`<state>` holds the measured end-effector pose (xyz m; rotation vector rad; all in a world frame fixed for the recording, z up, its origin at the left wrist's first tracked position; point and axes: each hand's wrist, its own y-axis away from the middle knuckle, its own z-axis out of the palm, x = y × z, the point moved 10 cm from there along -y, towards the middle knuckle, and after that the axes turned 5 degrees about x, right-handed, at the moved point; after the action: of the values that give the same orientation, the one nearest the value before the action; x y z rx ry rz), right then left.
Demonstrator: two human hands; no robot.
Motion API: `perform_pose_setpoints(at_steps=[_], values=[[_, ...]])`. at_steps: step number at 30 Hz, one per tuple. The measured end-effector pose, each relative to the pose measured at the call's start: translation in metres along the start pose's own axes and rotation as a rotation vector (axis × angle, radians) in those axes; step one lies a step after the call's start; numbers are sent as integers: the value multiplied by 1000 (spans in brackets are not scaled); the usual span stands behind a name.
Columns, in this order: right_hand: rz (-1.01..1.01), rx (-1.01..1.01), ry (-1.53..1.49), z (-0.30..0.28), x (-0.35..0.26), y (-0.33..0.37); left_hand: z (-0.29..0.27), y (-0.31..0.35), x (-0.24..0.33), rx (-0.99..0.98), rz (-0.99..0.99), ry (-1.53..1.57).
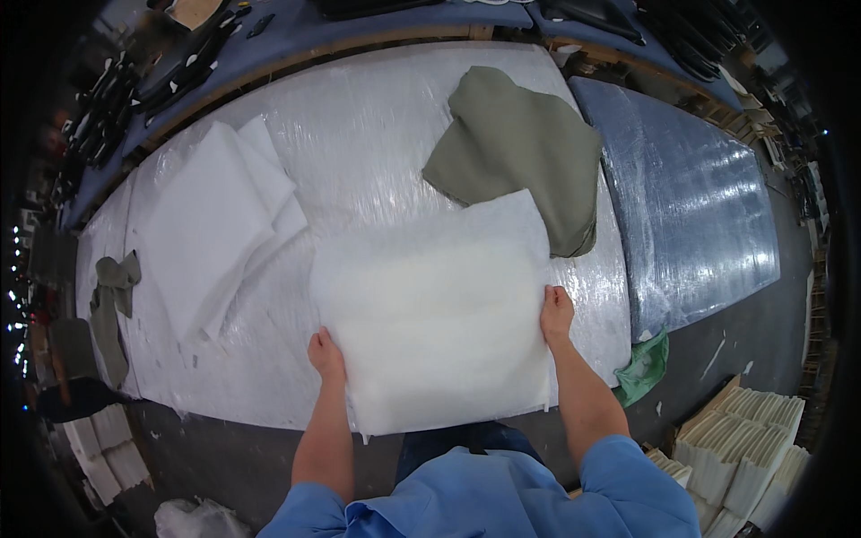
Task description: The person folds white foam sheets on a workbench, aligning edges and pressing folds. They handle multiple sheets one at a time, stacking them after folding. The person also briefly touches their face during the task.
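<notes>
A white padded sheet (439, 314), perhaps batting over a foam pad, lies in front of me at the near edge of the plastic-wrapped table. My left hand (326, 354) grips its left edge, fingers curled around the side. On the opposite edge, a little higher, my right hand (557, 314) is closed on the same sheet. Beyond its top right corner is a pile of olive-green fabric (525, 148), partly overlapped by the white sheet. A stack of white sheets (211, 229) rests to the left, its layers fanned out.
A blue-grey plastic-wrapped block (691, 206) adjoins the table (359, 117) on the right. Green plastic (644, 368) hangs near the right corner. Olive strips (112, 305) lie far left. Stacked cream pieces (740, 448) stand at lower right. Blue worktables (305, 40) run along the back.
</notes>
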<state>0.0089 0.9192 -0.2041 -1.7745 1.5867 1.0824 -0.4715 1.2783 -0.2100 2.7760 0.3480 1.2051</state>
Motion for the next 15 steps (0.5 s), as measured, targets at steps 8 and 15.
perform_pose_setpoints(at_steps=[8, 15], values=[[-24, 73, 306, -2, 8, -11, 9, -1, 8, 47, 47, -196], [77, -77, 245, -23, 8, -17, -26, 0, 20, 19, 129, -7]])
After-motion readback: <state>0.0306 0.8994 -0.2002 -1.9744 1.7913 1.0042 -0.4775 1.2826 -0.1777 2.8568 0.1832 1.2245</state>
